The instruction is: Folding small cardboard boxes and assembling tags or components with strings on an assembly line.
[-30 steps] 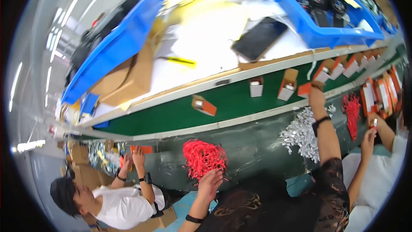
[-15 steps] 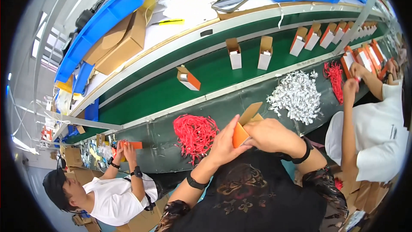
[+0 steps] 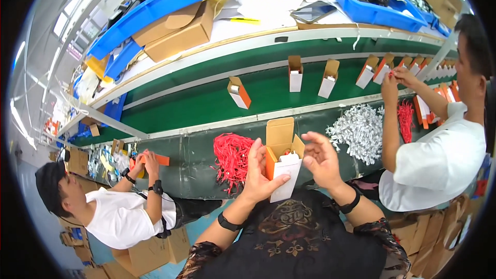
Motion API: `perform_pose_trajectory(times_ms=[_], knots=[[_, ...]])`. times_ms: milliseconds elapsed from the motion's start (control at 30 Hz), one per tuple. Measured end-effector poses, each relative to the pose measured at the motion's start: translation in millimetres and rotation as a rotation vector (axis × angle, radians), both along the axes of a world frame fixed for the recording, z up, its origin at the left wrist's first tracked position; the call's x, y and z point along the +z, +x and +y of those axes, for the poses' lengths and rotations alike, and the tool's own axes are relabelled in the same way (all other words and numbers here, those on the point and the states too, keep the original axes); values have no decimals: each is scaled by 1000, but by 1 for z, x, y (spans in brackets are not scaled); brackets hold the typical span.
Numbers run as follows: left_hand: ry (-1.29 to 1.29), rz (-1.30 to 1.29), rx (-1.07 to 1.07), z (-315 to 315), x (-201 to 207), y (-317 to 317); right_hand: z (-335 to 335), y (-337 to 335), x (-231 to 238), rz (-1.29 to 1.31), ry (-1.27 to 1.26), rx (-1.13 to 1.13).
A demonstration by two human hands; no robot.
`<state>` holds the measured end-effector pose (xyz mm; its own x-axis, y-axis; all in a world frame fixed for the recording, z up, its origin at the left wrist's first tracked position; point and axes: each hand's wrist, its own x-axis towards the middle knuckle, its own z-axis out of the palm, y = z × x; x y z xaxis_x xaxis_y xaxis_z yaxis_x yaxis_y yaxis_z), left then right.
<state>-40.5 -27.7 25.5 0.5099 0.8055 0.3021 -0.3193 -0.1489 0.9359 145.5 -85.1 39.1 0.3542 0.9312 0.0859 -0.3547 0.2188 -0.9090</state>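
Observation:
My left hand (image 3: 257,178) grips a small white-and-orange carton (image 3: 285,178) in front of my chest, thumb across its white face. The carton's brown top flaps stand open, and white and red items show at its mouth. My right hand (image 3: 321,161) is just right of the carton, fingers spread and curved, holding nothing. Left of the carton lies a heap of red cords (image 3: 231,156) on the dark work surface. A pile of small white-and-silver pieces (image 3: 356,132) is on the right.
Several open cartons (image 3: 295,77) stand on the green conveyor (image 3: 186,106) beyond the work surface. A co-worker (image 3: 431,155) at right works beside more red cords (image 3: 405,121); another (image 3: 126,209) at left handles an orange box. Blue trays (image 3: 160,13) sit on the shelf above.
My right hand has come away from the carton's opening and spread its fingers. The carton now shows its white face and open top. The co-worker at right has leaned further into view.

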Motion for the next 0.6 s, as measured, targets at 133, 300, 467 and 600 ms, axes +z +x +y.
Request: perform_pose_trajectory(times_ms=[133, 300, 467, 600], knots=[[80, -10, 10, -3, -6, -5, 2, -4, -3, -532, 192, 206], [175, -6, -48, -6, -4, -10, 15, -4, -2, -481, 414, 241], [13, -57, -164, 7, 6, -9, 18, -11, 2, -509, 560, 30], [16, 90, -223, 9, 4, -16, 18, 8, 27, -747, 428, 258]])
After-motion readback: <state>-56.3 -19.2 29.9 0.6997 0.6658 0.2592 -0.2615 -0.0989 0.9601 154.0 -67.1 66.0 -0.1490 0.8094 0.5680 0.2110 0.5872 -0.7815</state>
